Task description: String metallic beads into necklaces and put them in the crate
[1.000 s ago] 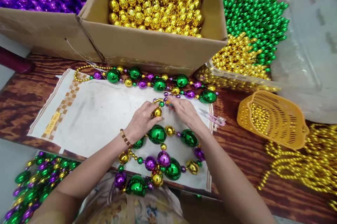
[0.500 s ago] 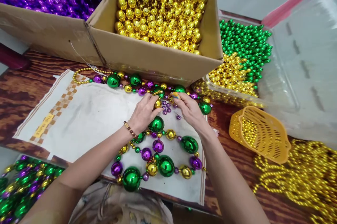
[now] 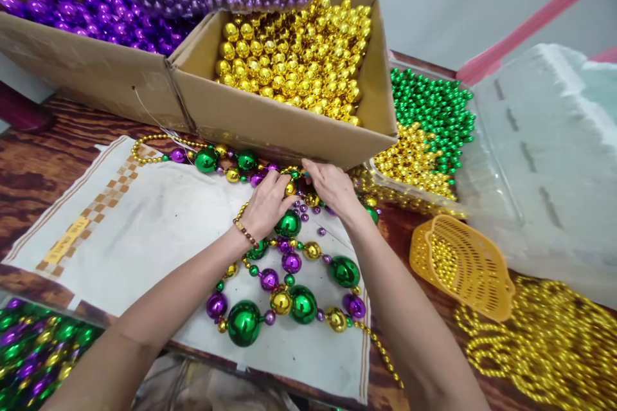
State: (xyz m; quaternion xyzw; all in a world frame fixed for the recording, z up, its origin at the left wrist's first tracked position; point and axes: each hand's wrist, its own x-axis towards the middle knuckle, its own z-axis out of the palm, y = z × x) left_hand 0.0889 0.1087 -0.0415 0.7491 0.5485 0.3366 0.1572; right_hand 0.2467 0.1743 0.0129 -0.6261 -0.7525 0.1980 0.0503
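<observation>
A long bead strand [image 3: 289, 282] of large green, gold and purple balls lies looped on a white cloth [image 3: 144, 224]. My left hand [image 3: 267, 204] is closed, pinching a gold bead on the strand just in front of the cardboard box of gold beads [image 3: 289, 118]. My right hand [image 3: 332, 189] is beside it, fingers curled over small beads at the strand's end, close to the box wall. What the right fingers grip is hidden. A row of strung beads [image 3: 207, 159] runs along the box's foot.
A box of purple beads [image 3: 87, 73] stands at the back left. A clear tray of green and gold beads [image 3: 434, 134] sits at the right, near a yellow plastic scoop [image 3: 463, 266] and loose gold strands [image 3: 554, 347]. Finished strands [image 3: 33, 347] pile at the lower left.
Both hands have moved away from me along the cloth, up to the foot of the gold-bead box. The view has tilted upward, showing more of the boxes.
</observation>
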